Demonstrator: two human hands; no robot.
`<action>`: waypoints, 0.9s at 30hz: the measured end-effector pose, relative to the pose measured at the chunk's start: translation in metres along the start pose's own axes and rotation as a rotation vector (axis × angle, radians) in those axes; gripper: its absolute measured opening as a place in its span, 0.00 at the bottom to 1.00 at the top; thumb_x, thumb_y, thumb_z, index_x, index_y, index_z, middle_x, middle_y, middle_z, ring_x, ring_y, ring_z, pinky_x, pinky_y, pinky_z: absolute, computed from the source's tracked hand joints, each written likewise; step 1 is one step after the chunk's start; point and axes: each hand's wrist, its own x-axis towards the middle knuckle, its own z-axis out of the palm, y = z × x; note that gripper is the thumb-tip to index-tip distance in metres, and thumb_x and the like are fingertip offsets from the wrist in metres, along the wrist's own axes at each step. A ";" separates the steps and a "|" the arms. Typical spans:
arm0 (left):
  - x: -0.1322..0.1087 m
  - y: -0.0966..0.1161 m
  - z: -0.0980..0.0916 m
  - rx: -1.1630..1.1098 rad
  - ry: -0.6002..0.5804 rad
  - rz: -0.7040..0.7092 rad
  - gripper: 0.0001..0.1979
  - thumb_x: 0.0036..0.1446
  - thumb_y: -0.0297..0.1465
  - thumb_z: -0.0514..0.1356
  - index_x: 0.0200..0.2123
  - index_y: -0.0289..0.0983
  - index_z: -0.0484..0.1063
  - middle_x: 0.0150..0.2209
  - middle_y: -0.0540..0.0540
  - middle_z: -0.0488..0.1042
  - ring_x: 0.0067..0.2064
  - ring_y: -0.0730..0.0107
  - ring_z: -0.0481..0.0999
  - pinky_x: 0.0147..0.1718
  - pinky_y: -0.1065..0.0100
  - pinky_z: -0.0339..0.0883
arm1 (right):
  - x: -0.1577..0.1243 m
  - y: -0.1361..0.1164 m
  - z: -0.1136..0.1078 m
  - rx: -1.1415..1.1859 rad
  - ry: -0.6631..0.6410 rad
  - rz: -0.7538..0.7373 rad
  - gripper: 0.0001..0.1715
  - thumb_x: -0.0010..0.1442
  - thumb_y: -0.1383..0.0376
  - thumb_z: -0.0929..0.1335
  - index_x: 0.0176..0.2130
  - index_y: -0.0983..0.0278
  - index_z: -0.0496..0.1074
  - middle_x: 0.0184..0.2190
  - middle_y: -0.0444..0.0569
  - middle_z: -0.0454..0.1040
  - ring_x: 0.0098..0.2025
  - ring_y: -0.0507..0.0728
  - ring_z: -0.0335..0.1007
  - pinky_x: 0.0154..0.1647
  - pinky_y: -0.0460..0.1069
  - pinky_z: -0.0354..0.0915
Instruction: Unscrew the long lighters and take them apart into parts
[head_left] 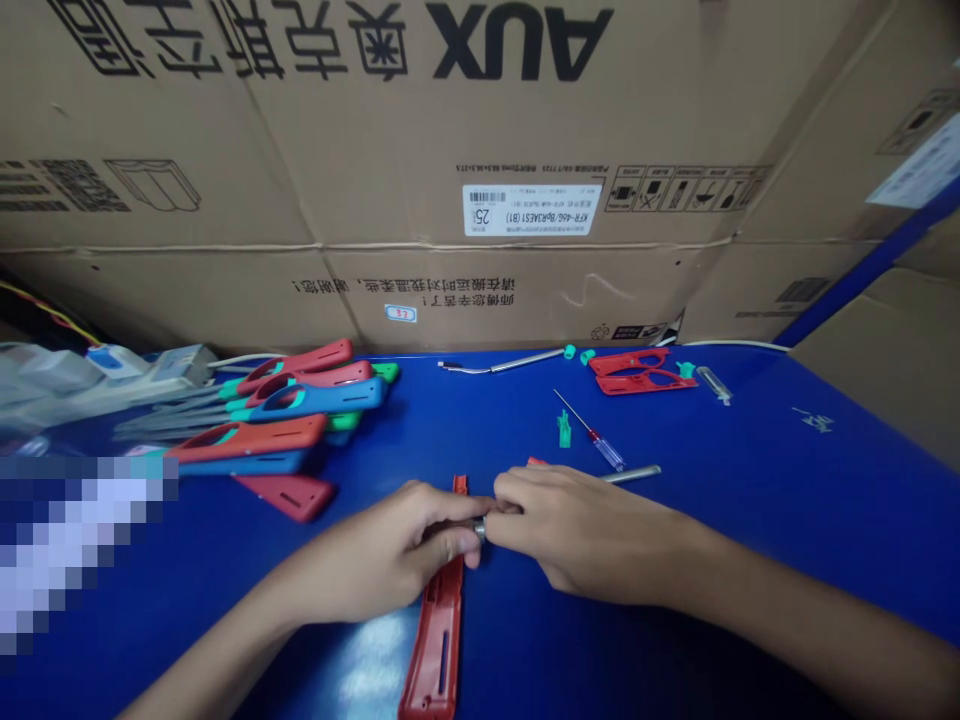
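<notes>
My left hand (375, 555) is closed, pinching a small shiny metal piece (480, 528) between thumb and fingers. From the other side, the curled fingertips of my right hand (592, 535) meet that same piece; what lies inside them is hidden. Beneath my left fingers lies a red plastic half-shell of a long-nosed lighter (435, 650), hollow side up, partly covered by the hand. A bit of red plastic (535, 461) and a metal tube (634, 473) show beyond my right hand.
A screwdriver (606, 450) and green clip (564, 428) lie ahead. Behind them are red shell halves (645, 380), a clear fuel tank (712, 384) and a metal rod with wire (525, 361). Several lighters (315, 397) are piled left, near a power strip (172, 368). A large carton (405, 200) stands behind.
</notes>
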 end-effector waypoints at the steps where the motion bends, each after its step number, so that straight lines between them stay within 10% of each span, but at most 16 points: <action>1: 0.000 0.000 0.000 0.028 -0.003 0.004 0.15 0.67 0.34 0.49 0.36 0.36 0.73 0.29 0.50 0.72 0.29 0.72 0.68 0.30 0.72 0.61 | 0.000 -0.001 0.000 0.000 -0.007 -0.009 0.19 0.51 0.80 0.64 0.41 0.64 0.70 0.37 0.48 0.69 0.34 0.55 0.63 0.45 0.57 0.68; 11: -0.010 -0.006 -0.003 0.149 0.080 0.026 0.12 0.66 0.30 0.50 0.41 0.39 0.73 0.35 0.50 0.76 0.38 0.68 0.72 0.39 0.70 0.62 | -0.002 0.008 -0.005 0.009 -0.014 -0.045 0.16 0.55 0.80 0.64 0.40 0.65 0.71 0.37 0.49 0.69 0.38 0.55 0.62 0.40 0.49 0.64; 27: 0.000 -0.010 -0.004 -0.425 0.081 0.058 0.15 0.64 0.33 0.56 0.53 0.39 0.61 0.39 0.47 0.72 0.37 0.69 0.70 0.35 0.67 0.65 | 0.001 0.011 -0.007 0.300 0.193 0.122 0.10 0.64 0.69 0.67 0.46 0.68 0.72 0.39 0.51 0.76 0.42 0.56 0.70 0.44 0.50 0.64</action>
